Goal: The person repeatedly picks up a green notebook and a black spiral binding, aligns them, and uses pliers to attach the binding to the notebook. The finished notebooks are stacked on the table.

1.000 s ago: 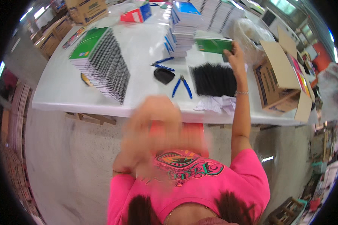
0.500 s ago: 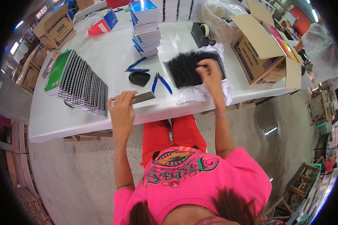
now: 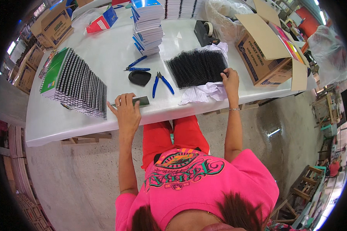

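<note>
My left hand (image 3: 127, 111) has settled flat, fingers spread, on the dark flat bar (image 3: 137, 101) at the white worktop's (image 3: 104, 57) near edge, while my right hand (image 3: 230, 79), moved rightward, pinches the black binding-coil pile's (image 3: 196, 66) edge.

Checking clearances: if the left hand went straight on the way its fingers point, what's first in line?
The left hand points up the table and already lies on a flat dark bar. Beyond it, likely the black oval pad, with the blue-handled pliers just to the right; depth is unclear.
</note>
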### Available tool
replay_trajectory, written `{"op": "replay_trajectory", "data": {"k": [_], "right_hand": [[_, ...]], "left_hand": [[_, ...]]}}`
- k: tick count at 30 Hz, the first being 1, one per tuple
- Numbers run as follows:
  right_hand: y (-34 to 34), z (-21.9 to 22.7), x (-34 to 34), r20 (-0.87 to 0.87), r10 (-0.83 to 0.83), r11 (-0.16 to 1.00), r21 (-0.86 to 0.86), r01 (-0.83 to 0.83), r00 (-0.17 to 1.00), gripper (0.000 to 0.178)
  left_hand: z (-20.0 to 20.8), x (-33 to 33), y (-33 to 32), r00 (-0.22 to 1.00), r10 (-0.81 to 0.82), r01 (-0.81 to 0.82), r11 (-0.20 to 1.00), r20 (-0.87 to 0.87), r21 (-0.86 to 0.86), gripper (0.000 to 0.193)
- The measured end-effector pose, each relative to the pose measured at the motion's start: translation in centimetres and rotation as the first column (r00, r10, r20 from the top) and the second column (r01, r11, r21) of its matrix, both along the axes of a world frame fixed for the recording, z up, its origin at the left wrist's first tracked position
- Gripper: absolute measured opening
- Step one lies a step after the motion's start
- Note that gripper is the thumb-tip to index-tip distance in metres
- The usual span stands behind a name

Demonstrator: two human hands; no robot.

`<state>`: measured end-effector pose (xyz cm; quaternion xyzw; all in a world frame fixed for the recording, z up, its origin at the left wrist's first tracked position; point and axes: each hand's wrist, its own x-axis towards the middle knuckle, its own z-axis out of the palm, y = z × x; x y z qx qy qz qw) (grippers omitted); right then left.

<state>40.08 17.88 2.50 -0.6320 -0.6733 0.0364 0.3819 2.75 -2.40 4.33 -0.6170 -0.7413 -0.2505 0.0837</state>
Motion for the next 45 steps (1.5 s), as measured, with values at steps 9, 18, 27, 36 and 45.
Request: {"op": "replay_trajectory", "data": {"k": [9, 18, 27, 36, 45], "right_hand": [[0.2, -0.1, 1.5, -0.057, 0.028, 0.999, 0.018, -0.027, 0.998, 0.021], [0.5, -0.6, 1.9, 0.04, -0.047, 0.995, 0.085, 0.043, 0.998, 0.022], [-0.5, 2.2, -0.8, -0.433, 0.0, 0.987, 0.147, 0.07, 0.901, 0.019], [0.9, 1.9, -0.5, -0.927, 0.351, 0.908, 0.303, -0.288, 0.129, 0.022], [-2.9, 6.2, -6.9, -0.803, 0.528, 0.839, 0.441, -0.319, 0.278, 0.021]], "left_hand": [[-1.4, 1.9, 1.8, 0.985, 0.144, -0.159, 0.973, 0.095, 0.166, 0.062], [-1.6, 1.9, 2.1, 0.983, 0.145, -0.165, 0.968, 0.114, 0.187, 0.06], [-1.7, 1.7, 2.0, 0.983, 0.149, -0.169, 0.965, 0.109, 0.201, 0.05], [-1.7, 1.6, 2.4, 0.986, 0.139, -0.157, 0.956, 0.087, 0.249, 0.045], [-2.3, 1.4, 2.9, 0.984, 0.15, -0.173, 0.941, 0.101, 0.292, 0.042]]}}
